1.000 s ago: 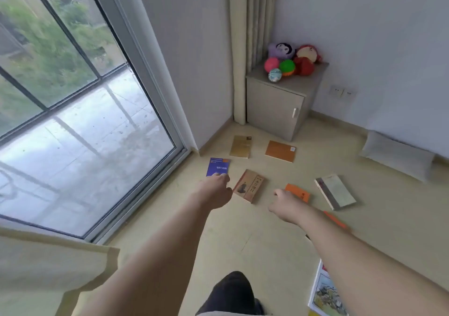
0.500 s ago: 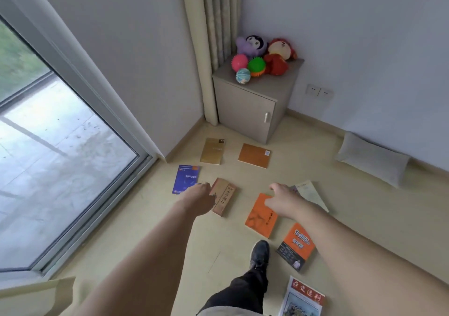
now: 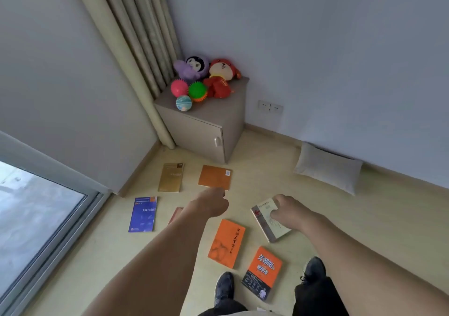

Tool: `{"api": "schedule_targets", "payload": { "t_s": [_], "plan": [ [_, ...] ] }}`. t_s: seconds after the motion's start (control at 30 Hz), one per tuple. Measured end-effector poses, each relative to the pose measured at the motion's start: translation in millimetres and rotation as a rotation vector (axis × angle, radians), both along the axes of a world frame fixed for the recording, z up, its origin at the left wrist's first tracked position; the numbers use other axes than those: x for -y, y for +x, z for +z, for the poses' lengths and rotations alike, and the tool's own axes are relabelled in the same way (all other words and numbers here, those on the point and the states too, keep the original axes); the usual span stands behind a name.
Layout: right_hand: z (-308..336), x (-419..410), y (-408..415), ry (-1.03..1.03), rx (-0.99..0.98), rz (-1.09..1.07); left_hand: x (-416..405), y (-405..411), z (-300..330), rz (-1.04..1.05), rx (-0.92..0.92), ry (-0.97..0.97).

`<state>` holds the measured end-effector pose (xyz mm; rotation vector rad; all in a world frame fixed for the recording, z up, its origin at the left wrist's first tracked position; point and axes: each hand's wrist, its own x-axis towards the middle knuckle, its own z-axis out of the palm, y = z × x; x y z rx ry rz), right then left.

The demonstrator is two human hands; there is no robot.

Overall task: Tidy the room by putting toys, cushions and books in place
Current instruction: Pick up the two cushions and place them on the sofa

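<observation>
**Soft daylight, wide-angle bend**

Daylight reaches me from the glass door (image 3: pixel 36 221) at lower left, even and cool, leaving the walls bluish grey. Shadows are faint: a soft one under the cushion (image 3: pixel 328 167), another beside the cabinet (image 3: pixel 206 131). My lens bows the curtain (image 3: pixel 136 36) and door frame. Detail is slightly soft everywhere, my forearms most.

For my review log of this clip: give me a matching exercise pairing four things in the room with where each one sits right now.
Things:
1. blue book
2. cushion
3. striped ball
4. pale book

Places:
A. on top of the cabinet
B. under the right hand
C. on the floor nearest the glass door
D. on the floor against the right wall

Pairs: 1-C, 2-D, 3-A, 4-B
</observation>
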<state>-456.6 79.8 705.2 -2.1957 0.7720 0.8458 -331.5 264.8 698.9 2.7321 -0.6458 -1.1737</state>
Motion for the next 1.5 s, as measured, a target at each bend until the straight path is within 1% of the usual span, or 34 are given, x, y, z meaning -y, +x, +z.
{"api": "schedule_targets", "payload": {
  "t_s": [0.07, 0.17, 0.27, 0.37, 0.47, 0.53, 0.6, 0.7, 0.87, 0.93, 1.0, 1.1, 1.17, 1.23, 1.33, 1.4, 1.5],
  "plan": [
    [-4, 45, 5, 0.007, -0.007, 0.018, 35, 8, 1, 0.018, 0.004, 0.023],
    [-5, 109, 18, -0.019, 0.022, 0.075, 83, 20, -5, 0.101, 0.026, 0.046],
    [4, 196, 27, -0.025, 0.045, 0.123, 154, 15, -4, 0.166, 0.004, 0.067],
    [6, 274, 28, -0.045, 0.072, 0.128, 233, 9, -5, 0.133, -0.010, 0.083],
    [7, 331, 30, -0.056, 0.092, 0.127, 305, -1, 3, 0.113, -0.033, 0.008],
    [7, 363, 31, -0.036, 0.080, 0.132, 350, -5, 7, 0.066, -0.069, -0.021],
    [2, 386, 34, -0.027, 0.062, 0.141, 380, 0, 8, 0.062, -0.064, -0.022],
    [-9, 421, 46, -0.015, 0.024, 0.174, 409, 13, -4, 0.131, -0.075, -0.011],
    [-26, 483, 92, -0.022, -0.010, 0.280, 433, 41, -45, 0.229, -0.144, 0.149],
    [-29, 510, 119, -0.047, 0.006, 0.322, 453, 58, -62, 0.273, -0.163, 0.173],
    [-30, 537, 142, -0.053, 0.005, 0.347, 481, 72, -69, 0.324, -0.190, 0.145],
    [-32, 574, 162, -0.058, -0.051, 0.436, 529, 87, -64, 0.375, -0.214, 0.088],
    [-36, 602, 177, -0.063, -0.040, 0.441, 567, 101, -62, 0.437, -0.186, 0.031],
    [-35, 621, 184, -0.037, -0.048, 0.435, 594, 104, -53, 0.465, -0.189, -0.023],
    [-37, 647, 192, 0.027, -0.072, 0.513, 626, 106, -44, 0.518, -0.167, -0.035],
    [-37, 664, 199, 0.034, -0.058, 0.561, 638, 104, -38, 0.623, -0.127, -0.044],
    [-35, 690, 203, 0.070, -0.046, 0.647, 653, 76, -29, 0.820, -0.111, -0.040]
  ]
}}
